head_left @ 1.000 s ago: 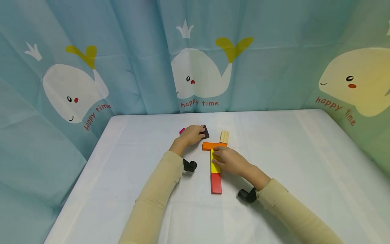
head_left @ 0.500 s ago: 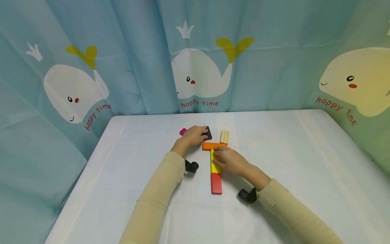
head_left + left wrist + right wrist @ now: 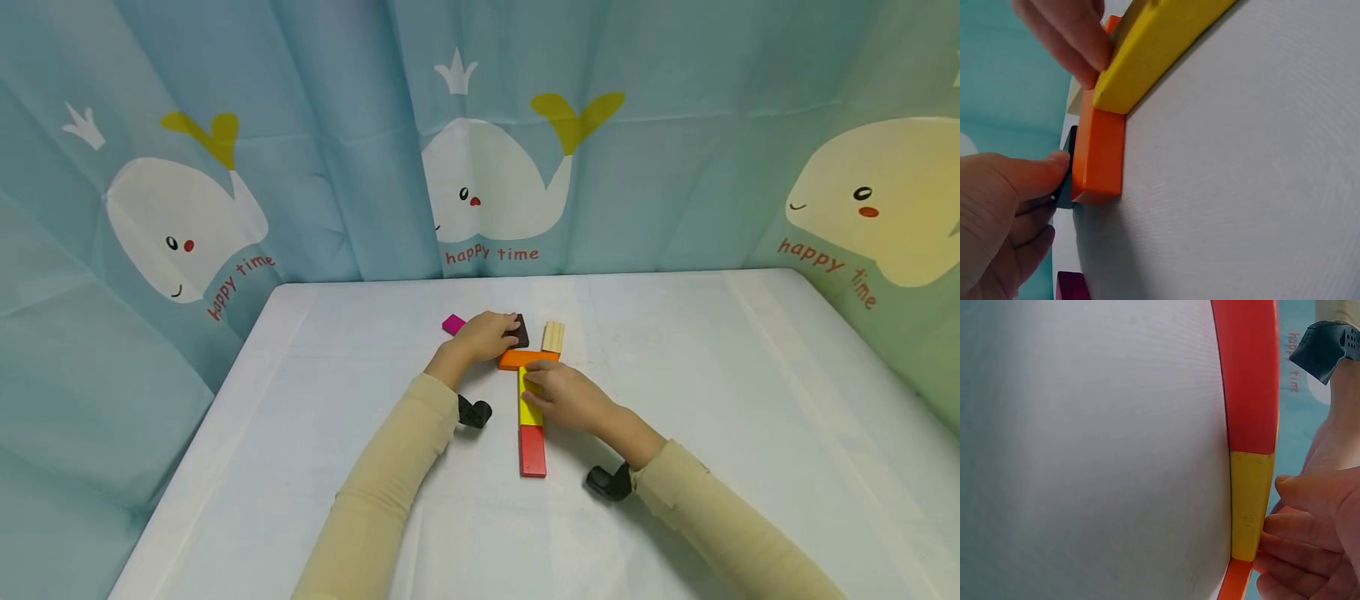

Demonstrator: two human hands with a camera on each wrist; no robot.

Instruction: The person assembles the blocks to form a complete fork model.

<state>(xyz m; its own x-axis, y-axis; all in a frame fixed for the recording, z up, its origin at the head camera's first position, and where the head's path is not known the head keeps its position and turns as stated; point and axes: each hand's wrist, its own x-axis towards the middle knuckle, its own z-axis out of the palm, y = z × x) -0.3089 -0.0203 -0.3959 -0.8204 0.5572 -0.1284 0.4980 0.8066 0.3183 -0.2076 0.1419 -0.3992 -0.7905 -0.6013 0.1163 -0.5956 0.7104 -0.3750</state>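
Observation:
My left hand pinches a dark brown block between thumb and fingers. In the left wrist view that dark block lies right against or very near the far side of the orange block. My right hand rests its loosely bent fingers on the yellow block, without a grip round it. The yellow block meets the middle of the orange block at one end and the red block at the other. A pale ribbed wooden block touches the orange block's far right side.
A magenta block lies left of my left hand, partly hidden by it. All pieces lie on a white-covered table. Behind and beside it hangs a blue curtain with whale prints. Each wrist wears a black camera.
My left hand has slid the dark brown block right and slightly nearer, up to the orange block. More of the magenta block shows. My right hand has stayed put.

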